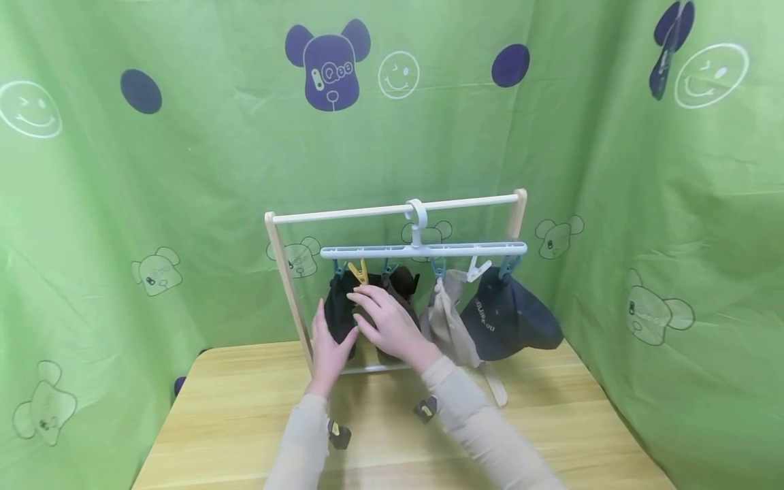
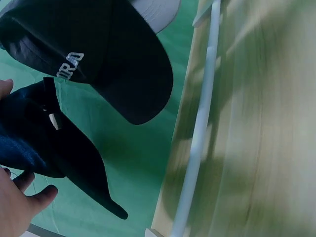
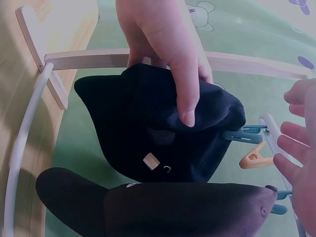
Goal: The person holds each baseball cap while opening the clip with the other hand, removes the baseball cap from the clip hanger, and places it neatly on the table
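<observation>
A black cap hangs brim down at the left end of a pale clip hanger. My left hand holds it: in the right wrist view the thumb lies over the cap's near side and the fingers go behind. A blue clip grips the cap's edge. My right hand is beside the cap with fingers extended, close to a yellow clip that holds nothing. Whether its fingertips touch the cap, I cannot tell. A dark brown-black cap hangs just right of the first.
A beige cap and a navy cap hang farther right, with a white clip between them. The hanger hooks over a rack's white top bar. The rack stands on a wooden table before green curtains.
</observation>
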Demonstrator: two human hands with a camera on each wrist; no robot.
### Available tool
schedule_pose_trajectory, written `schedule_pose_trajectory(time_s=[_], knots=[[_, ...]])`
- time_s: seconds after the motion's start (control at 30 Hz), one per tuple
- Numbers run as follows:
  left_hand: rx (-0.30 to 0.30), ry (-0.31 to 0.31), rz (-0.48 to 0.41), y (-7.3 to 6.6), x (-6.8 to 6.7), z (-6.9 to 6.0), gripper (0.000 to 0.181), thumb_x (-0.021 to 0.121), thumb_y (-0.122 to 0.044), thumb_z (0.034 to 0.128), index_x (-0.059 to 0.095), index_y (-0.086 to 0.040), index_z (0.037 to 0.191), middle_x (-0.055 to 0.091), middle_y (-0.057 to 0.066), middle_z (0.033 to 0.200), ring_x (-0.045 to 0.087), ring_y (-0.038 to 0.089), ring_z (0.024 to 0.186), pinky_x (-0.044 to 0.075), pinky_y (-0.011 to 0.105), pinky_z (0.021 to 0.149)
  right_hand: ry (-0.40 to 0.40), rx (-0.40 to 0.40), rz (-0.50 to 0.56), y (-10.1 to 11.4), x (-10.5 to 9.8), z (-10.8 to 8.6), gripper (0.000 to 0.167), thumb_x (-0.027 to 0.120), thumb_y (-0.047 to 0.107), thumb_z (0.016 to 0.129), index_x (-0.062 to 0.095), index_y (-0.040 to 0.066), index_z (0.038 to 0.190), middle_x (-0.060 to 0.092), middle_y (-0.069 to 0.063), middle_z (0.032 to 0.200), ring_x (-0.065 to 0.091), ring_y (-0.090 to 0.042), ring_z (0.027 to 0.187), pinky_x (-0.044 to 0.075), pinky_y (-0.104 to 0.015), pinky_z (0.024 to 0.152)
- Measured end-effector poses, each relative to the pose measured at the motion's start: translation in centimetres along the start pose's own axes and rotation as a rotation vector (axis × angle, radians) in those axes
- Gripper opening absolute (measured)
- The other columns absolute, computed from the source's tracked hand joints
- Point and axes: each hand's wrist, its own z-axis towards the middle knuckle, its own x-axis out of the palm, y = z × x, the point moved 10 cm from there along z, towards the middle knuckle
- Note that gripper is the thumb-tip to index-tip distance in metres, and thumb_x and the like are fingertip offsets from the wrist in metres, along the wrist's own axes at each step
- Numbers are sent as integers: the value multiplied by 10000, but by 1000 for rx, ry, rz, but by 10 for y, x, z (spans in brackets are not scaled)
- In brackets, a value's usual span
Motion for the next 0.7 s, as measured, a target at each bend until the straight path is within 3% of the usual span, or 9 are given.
schedule_pose_trajectory(time_s=[0.2, 0.47, 0.7], knots=[[-45, 4, -31, 9, 1, 7, 932, 747, -359, 838, 181, -176, 1557, 265, 176, 1584, 320, 376, 1434, 288, 564, 1172, 6, 5, -7, 0, 5, 1, 371, 628, 177, 907, 616, 77, 1264, 619, -135, 1262, 588, -265, 1188, 512, -381, 1012], [-18, -65, -63, 5, -5, 10, 599, 643, -176, 901, 405, -54, 1437, 444, 203, 1433, 508, 390, 1261, 419, 561, 1075, 54, 86, 66, -8, 14, 5, 377, 614, 163, 927, 596, 78, 1293, 610, -133, 1285, 573, -270, 1217, 495, -385, 1045], [-8, -119, -75, -1, -12, 6, 452, 597, -80, 897, 492, -12, 1331, 527, 200, 1339, 540, 374, 1224, 418, 540, 1081, 95, 143, 132, -14, 26, 7, 422, 608, 166, 939, 551, 57, 1343, 592, -165, 1323, 545, -288, 1258, 466, -417, 1077]])
